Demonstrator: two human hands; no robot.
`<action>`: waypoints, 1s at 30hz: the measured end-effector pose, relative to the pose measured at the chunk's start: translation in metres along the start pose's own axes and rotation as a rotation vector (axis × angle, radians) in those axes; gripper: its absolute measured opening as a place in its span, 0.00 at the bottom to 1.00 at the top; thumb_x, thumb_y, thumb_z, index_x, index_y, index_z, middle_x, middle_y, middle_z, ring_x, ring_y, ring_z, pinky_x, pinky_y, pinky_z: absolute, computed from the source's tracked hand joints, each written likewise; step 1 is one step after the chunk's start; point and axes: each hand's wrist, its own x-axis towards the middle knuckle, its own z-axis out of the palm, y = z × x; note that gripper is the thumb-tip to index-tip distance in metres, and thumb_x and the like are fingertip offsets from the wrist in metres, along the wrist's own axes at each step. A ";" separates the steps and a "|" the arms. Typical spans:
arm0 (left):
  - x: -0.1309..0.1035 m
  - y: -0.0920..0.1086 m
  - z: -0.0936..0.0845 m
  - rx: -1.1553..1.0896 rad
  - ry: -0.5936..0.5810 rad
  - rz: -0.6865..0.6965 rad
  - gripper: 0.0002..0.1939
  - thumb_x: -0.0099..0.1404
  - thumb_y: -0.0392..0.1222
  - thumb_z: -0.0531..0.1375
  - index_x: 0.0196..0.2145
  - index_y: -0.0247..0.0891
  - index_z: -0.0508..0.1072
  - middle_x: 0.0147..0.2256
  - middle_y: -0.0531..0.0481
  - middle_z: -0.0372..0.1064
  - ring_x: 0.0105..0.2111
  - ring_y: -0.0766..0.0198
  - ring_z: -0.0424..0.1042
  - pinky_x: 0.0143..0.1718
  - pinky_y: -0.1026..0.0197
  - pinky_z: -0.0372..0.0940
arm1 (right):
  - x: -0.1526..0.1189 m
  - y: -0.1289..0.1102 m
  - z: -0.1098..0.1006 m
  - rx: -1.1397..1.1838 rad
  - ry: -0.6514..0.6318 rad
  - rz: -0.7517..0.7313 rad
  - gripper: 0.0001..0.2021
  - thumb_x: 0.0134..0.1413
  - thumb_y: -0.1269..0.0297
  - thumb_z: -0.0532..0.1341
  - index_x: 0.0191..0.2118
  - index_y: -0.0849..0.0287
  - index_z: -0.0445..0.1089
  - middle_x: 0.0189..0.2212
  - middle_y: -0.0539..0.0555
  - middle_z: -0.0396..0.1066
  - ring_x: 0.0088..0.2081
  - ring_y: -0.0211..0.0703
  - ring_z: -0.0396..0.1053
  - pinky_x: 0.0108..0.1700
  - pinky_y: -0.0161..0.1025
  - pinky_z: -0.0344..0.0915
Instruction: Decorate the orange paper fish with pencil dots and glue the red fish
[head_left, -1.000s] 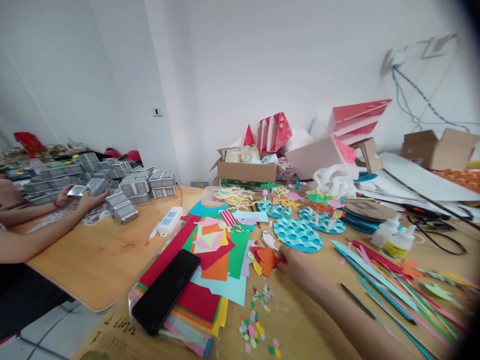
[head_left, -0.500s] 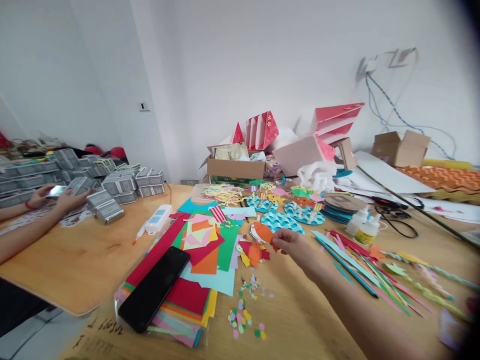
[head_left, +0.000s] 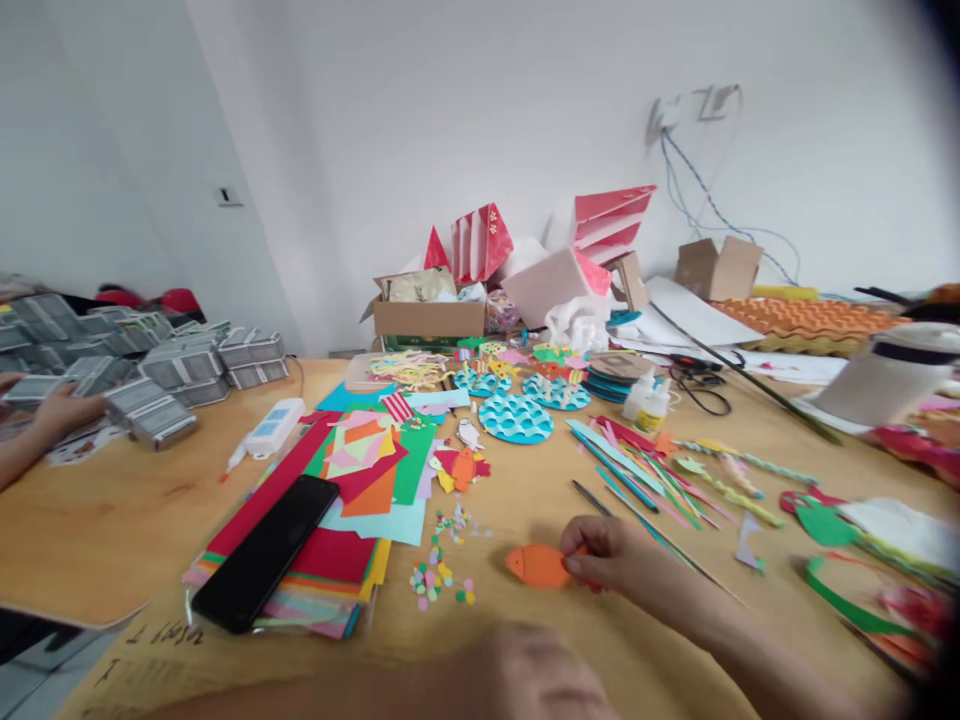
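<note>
Low over the table in front of me, my right hand [head_left: 600, 552] pinches the tail of an orange paper fish [head_left: 538, 566], its head pointing left. My left hand [head_left: 544, 680] is at the bottom edge, smeared by motion, so its fingers cannot be read. Left of the fish lie scattered round paper dots [head_left: 431, 578]. Beyond them are an orange and red paper fish pile [head_left: 463, 468] and a small white paper fish [head_left: 469, 434]. A blue wave-patterned disc [head_left: 516, 418] lies farther back. Thin paper strips [head_left: 660, 470] spread out behind my right hand.
A black phone [head_left: 266, 555] rests on stacked coloured paper [head_left: 337, 550]. Glue bottles [head_left: 648, 402] stand right of centre, and a cardboard box [head_left: 429, 318] is by the wall. Another person's hand [head_left: 71, 410] is at the far left beside grey-wrapped bundles [head_left: 150, 408].
My right hand has brought the orange fish from the fish pile down toward me. My left hand has come into view at the bottom. The camera view has swung right.
</note>
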 end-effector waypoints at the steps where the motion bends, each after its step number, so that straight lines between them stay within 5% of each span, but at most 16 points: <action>1: 0.002 -0.006 -0.007 -0.029 0.044 -0.026 0.12 0.66 0.40 0.49 0.46 0.42 0.65 0.37 0.47 0.67 0.38 0.62 0.67 0.39 0.60 0.65 | -0.002 0.002 0.001 -0.043 0.002 0.004 0.03 0.39 0.68 0.56 0.24 0.60 0.66 0.16 0.45 0.63 0.20 0.32 0.59 0.23 0.29 0.53; 3: 0.004 -0.015 -0.021 -0.129 0.208 -0.155 0.14 0.63 0.33 0.47 0.44 0.37 0.65 0.38 0.46 0.67 0.39 0.62 0.66 0.43 0.60 0.62 | -0.004 0.006 0.004 -0.129 0.009 -0.001 0.04 0.40 0.68 0.55 0.24 0.60 0.67 0.16 0.46 0.64 0.20 0.32 0.58 0.23 0.29 0.52; 6: 0.002 -0.027 -0.033 -0.109 0.240 -0.227 0.15 0.61 0.27 0.46 0.40 0.36 0.67 0.36 0.47 0.67 0.38 0.62 0.64 0.41 0.59 0.61 | -0.004 0.013 0.008 -0.232 0.019 -0.027 0.06 0.42 0.69 0.54 0.24 0.60 0.68 0.17 0.46 0.65 0.20 0.32 0.58 0.24 0.29 0.52; 13: 0.001 -0.057 -0.029 0.052 0.091 -0.383 0.12 0.60 0.29 0.51 0.40 0.35 0.68 0.38 0.45 0.65 0.41 0.59 0.63 0.44 0.57 0.60 | -0.004 0.018 0.014 -0.379 0.070 -0.068 0.06 0.44 0.68 0.55 0.27 0.57 0.69 0.22 0.48 0.69 0.24 0.35 0.62 0.25 0.31 0.52; 18: 0.007 -0.111 -0.050 0.097 -0.023 -0.669 0.17 0.57 0.30 0.56 0.46 0.37 0.66 0.46 0.46 0.62 0.49 0.60 0.59 0.50 0.60 0.55 | -0.008 0.014 0.011 -0.485 0.091 -0.134 0.05 0.43 0.67 0.58 0.30 0.58 0.67 0.31 0.52 0.68 0.30 0.38 0.65 0.32 0.33 0.58; 23: 0.005 -0.162 -0.057 0.132 -0.133 -0.798 0.21 0.54 0.35 0.60 0.47 0.38 0.65 0.46 0.45 0.63 0.47 0.56 0.62 0.47 0.59 0.58 | -0.010 0.022 0.008 -0.488 0.085 -0.146 0.07 0.43 0.67 0.57 0.32 0.58 0.66 0.35 0.54 0.66 0.34 0.40 0.66 0.36 0.35 0.60; 30: 0.014 -0.174 -0.039 0.150 -0.260 -0.780 0.18 0.52 0.42 0.62 0.41 0.35 0.69 0.41 0.44 0.66 0.44 0.52 0.63 0.44 0.57 0.59 | -0.007 0.027 0.009 -0.476 0.064 -0.184 0.06 0.45 0.68 0.56 0.32 0.58 0.66 0.35 0.54 0.65 0.35 0.40 0.66 0.37 0.36 0.61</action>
